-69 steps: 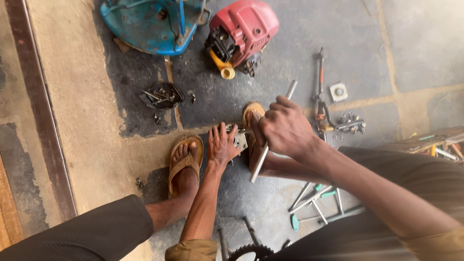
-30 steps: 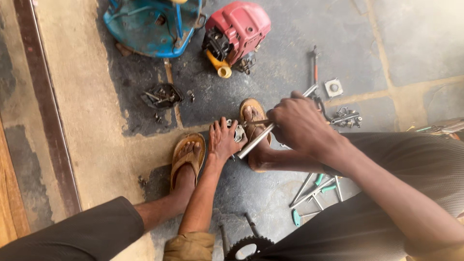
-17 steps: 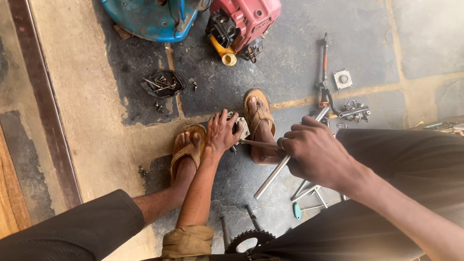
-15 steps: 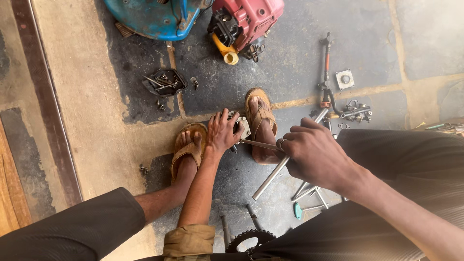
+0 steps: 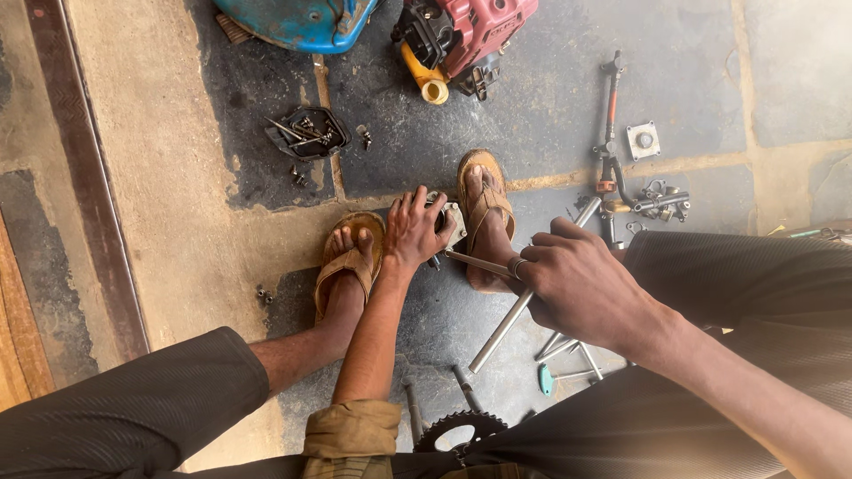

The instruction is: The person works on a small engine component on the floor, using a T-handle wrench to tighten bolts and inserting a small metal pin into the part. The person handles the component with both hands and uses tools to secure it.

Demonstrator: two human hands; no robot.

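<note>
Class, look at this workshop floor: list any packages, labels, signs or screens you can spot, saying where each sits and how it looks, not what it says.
No packages, signs or screens show.
Red engine: top centre of the floor, a faint pale marking on its casing, too small to make out.
Black tray: upper left of the feet, shallow and squarish, holding loose bolts, unmarked.

Metal part: small, pale grey, lying on the stone floor between the two sandalled feet.
T-handle wrench: long steel bar, slanting, thin shaft reaching the part.
</note>
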